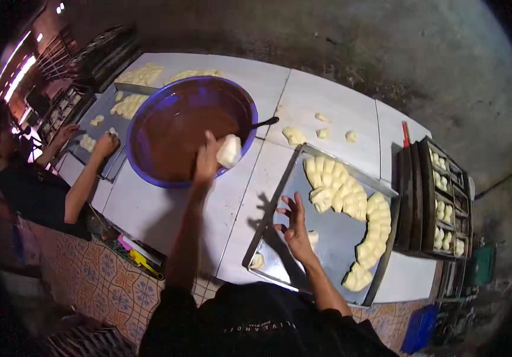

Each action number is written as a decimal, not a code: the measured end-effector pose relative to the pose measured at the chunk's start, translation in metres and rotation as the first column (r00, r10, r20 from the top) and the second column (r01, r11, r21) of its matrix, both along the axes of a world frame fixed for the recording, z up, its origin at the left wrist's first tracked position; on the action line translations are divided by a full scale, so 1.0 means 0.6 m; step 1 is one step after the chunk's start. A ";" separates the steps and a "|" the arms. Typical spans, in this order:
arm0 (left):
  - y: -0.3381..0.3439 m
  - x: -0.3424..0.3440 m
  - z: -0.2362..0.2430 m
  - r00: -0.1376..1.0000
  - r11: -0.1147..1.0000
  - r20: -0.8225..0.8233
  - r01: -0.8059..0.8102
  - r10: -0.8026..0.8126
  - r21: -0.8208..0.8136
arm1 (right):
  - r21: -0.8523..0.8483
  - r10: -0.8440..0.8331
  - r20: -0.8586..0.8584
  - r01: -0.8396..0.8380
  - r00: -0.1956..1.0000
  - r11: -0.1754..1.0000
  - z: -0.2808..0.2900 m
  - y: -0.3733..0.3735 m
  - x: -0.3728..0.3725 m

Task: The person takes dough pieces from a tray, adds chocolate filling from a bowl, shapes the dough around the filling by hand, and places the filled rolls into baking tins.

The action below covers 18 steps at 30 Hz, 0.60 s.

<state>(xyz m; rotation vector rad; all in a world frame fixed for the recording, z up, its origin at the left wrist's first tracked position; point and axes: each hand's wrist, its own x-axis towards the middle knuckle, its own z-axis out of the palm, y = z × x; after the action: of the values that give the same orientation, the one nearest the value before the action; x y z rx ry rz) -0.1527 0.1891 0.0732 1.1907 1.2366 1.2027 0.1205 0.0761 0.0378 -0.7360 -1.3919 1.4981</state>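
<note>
My left hand (206,159) is over the near right rim of a purple basin (140,172) that holds brown filling (178,140). Against its fingers is a rounded, whitish piece of dough (230,151), which it seems to grip. My right hand (296,231) is held above a metal tray (333,238), fingers spread and nothing in them. Curved rows of pale dough pieces (376,229) lie along that tray's far and right sides. A single dough piece (257,261) sits in its near left corner; another is partly hidden behind my right hand.
A dark handle (265,122) sticks out over the basin's right rim. Loose dough lumps (322,134) lie on the white tabletop (208,238). Stacked dark pans (440,202) with dough stand at the right. On the left, a co-worker's hand (108,144) works at another tray (77,146).
</note>
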 end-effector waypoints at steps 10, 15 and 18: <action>0.043 -0.070 -0.020 0.807 0.943 -0.583 -0.114 -0.095 -0.312 | -0.111 0.007 -0.041 -0.012 0.999 0.994 -0.047 -0.003 -0.004; -0.081 -0.004 -0.048 0.559 0.867 -0.731 0.040 0.393 0.497 | -0.067 0.005 -0.036 -0.007 0.999 0.998 -0.050 -0.005 -0.022; -0.136 0.010 -0.117 0.877 0.947 -0.424 -0.094 0.224 0.307 | -0.348 -0.014 -0.163 -0.044 0.987 0.937 -0.056 -0.014 -0.045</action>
<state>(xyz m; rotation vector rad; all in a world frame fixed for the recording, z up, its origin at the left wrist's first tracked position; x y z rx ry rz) -0.1468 0.1074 0.0028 1.6763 1.5733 1.2935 0.0937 0.0677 0.0040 -0.7993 -1.0200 1.8026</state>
